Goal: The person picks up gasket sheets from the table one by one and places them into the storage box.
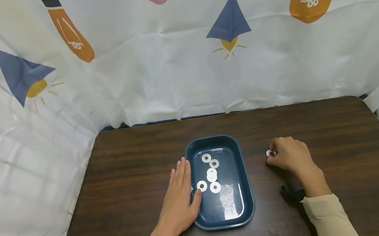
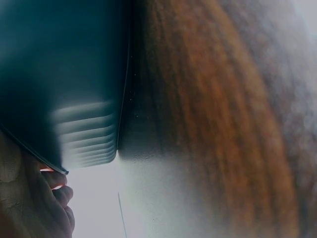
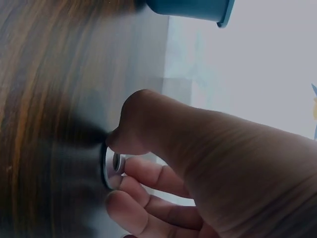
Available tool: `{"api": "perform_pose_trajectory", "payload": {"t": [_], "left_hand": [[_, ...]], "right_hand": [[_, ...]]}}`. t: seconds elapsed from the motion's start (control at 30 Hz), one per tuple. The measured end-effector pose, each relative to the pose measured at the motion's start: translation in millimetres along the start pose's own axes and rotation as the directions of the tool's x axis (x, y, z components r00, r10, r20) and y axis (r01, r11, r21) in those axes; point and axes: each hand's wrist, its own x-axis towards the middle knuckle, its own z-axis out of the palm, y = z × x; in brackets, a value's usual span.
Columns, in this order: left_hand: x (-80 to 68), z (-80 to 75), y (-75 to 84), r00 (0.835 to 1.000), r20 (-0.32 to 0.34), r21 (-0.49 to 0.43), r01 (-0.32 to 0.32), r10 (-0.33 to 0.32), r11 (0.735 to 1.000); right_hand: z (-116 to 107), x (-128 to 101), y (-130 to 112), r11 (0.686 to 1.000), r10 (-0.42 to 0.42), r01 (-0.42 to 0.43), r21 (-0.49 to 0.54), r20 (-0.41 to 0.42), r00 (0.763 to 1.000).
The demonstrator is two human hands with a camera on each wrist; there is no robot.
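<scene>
A dark blue tray (image 1: 243,175) sits mid-table and holds several white washers (image 1: 211,175). My left hand (image 1: 181,194) lies flat with straight fingers against the tray's left rim, thumb touching the rim; in the left wrist view the tray wall (image 2: 59,79) fills the left side. To the right of the tray, my right hand (image 1: 287,153) has its fingers curled and pinches a white washer (image 1: 269,153) at the table surface. The right wrist view shows thumb and fingers closed round that washer (image 3: 113,166).
The tray rests on a dark wooden table (image 1: 126,166). A white cloth backdrop (image 1: 178,53) printed with lamps and bulbs surrounds the table at the back and both sides. Black wrist straps (image 1: 290,193) show near both sleeves.
</scene>
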Motion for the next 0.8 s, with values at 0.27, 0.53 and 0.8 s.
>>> {"api": "perform_pose_trajectory", "payload": {"t": [0.27,0.53,0.8], "left_hand": [[0.0,-1.3,0.4,1.000,0.001,0.007,-0.009,0.009,1.000],[-0.9,-1.8,0.0,1.000,-0.003,0.000,-0.009,0.009,1.000],[-0.6,-1.1,0.1,1.000,-0.004,0.016,-0.018,0.018,1.000]], "right_hand": [[6,-3,1,1.000,0.002,-0.002,-0.005,-0.040,0.999],[13,-6,-3,0.996,-0.064,0.057,-0.070,-0.108,0.992],[15,-5,1,0.989,-0.127,0.112,-0.096,-0.170,0.977]]}}
